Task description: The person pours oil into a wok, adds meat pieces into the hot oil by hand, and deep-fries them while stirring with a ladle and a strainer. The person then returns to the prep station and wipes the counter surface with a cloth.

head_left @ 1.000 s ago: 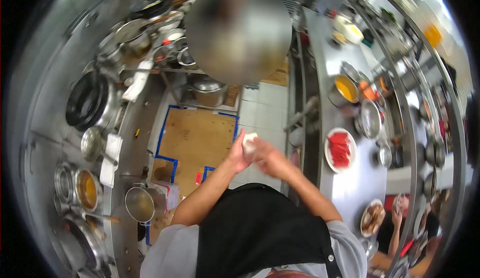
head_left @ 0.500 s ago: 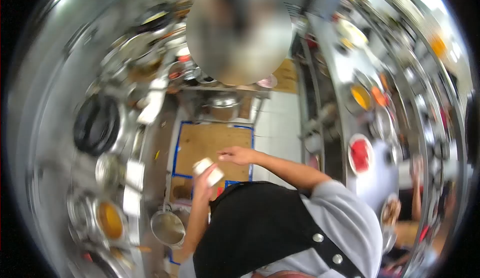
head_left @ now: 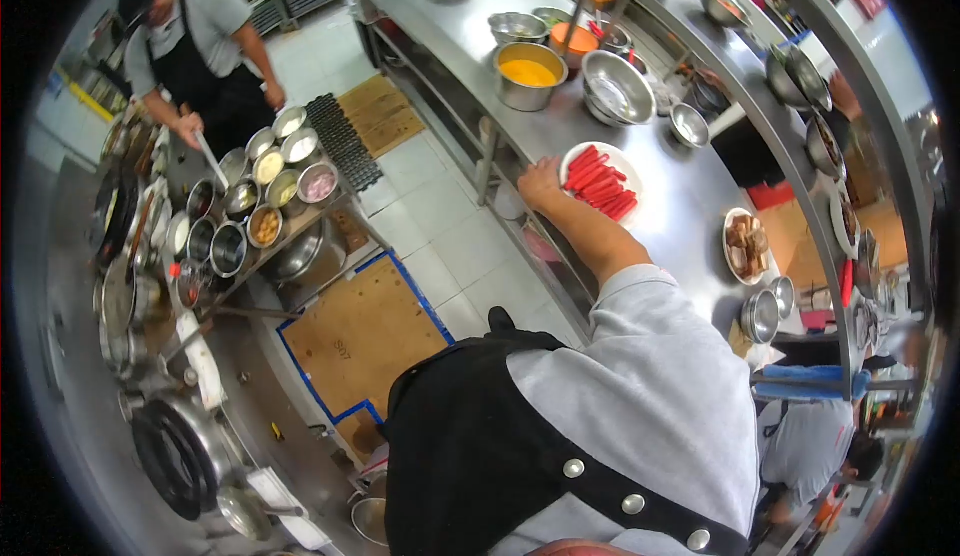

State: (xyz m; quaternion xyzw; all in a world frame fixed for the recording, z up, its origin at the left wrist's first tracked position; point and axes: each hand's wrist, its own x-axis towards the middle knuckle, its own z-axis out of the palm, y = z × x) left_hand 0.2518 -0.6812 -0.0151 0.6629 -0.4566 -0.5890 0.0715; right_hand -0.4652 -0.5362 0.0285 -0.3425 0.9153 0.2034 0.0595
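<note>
My right hand [head_left: 540,184] is at the near edge of the steel counter [head_left: 690,181], just left of a white oval plate [head_left: 632,168]. Its fingers look stretched out and apart, with nothing visible in them; whether they touch the plate rim is unclear. Bright red sticks [head_left: 603,184] lie in a pile on that plate. My left hand is out of view, hidden below or behind my black apron [head_left: 470,426].
Behind the plate stand a pot of orange-yellow liquid [head_left: 528,76] and steel bowls [head_left: 618,88]. A plate of brown pieces [head_left: 746,246] sits farther right. Another person [head_left: 200,46] works beside several ingredient pots [head_left: 268,166] at the left. A steel shelf [head_left: 800,146] overhangs the counter.
My body and view have turned right toward the counter. My right hand has moved from in front of my apron to beside the plate. My left hand, earlier holding a white block-like thing, has left view.
</note>
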